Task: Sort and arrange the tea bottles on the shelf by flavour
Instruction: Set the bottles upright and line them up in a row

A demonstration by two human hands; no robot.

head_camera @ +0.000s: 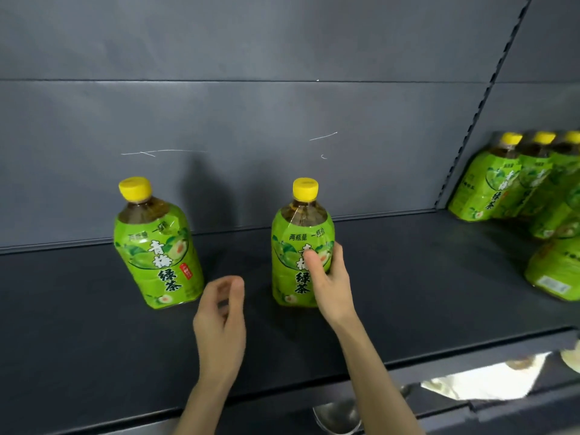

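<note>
The grey back panel (pixel 251 114) fills the upper half of your view, with pale scratches across its middle. A slotted upright (pixel 489 98) runs down it at 2 o'clock.

Below the panel lies the dark shelf (pixel 408 277), sloping up toward the right in this wide-angle view.

At 3 o'clock, beyond the upright, a cluster (pixel 489 183) of green-labelled tea bottles with yellow caps stands packed together, partly cut off by the picture's edge. They look tilted (that may just be the lens).

Two more bottles of the same green label stand upright on the shelf, well apart from the cluster and from each other. The centre bottle (pixel 288 262) is near the middle of the view. The left bottle (pixel 157 255) stands at its 9 o'clock, untouched.

Your right grip (pixel 329 284) is wrapped round the centre bottle's right side, thumb (pixel 310 262) pressed across the label front and fingers curling behind. Whether the bottle's base is on the shelf or just off it, you cannot tell from here.

Your left grip (pixel 219 318) hangs between the two bottles at 6 o'clock of the gap, fingers loosely curled and blurred, with nothing in it and touching neither bottle.

Each bottle carries a yellow cap (pixel 305 188).
</note>
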